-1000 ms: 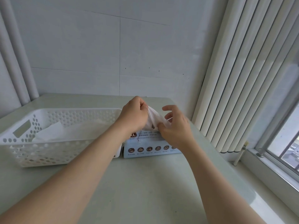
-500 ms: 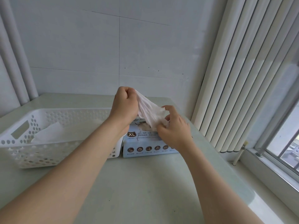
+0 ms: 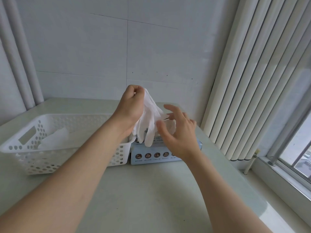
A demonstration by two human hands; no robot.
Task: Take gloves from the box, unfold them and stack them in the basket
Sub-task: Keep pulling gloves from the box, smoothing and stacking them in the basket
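One glove (image 3: 149, 118), mid-unfolding.
My left hand (image 3: 131, 105) pinches its cuff; my open right hand (image 3: 178, 135) must next flatten it for the basket (image 3: 67, 117).

a pale grey panelled wall (image 3: 84, 47) with thin seams stands behind a pale green worktop (image 3: 151, 190). two white pipes (image 3: 21, 56) run upright in the left corner. white vertical blinds (image 3: 252, 81) hang along the right side, and beside them a metal-framed window (image 3: 299, 148) lets daylight onto a glossy white sill (image 3: 277, 190).
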